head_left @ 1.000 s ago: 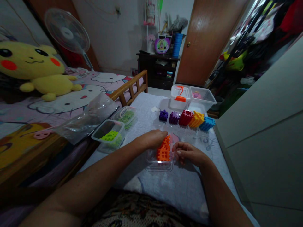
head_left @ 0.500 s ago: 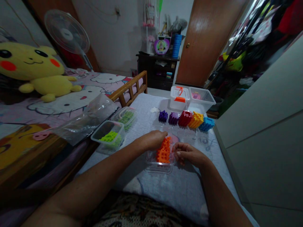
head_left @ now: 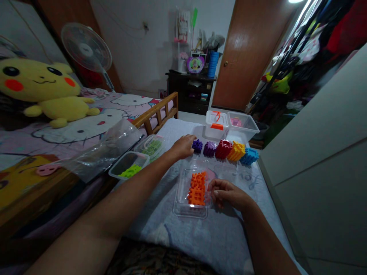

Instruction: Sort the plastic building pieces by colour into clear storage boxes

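Centrally, orange blocks (head_left: pixel 197 190) in clear container (head_left: pixel 182 195).

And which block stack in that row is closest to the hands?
The dark purple stack, the leftmost: the left hand is beside it. The lighter purple, red, yellow and blue stacks sit farther right.

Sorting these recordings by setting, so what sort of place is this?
Most likely a bedroom in a home: a Pikachu plush toy lies on a Hello Kitty bedsheet, and clothes hang at the right.
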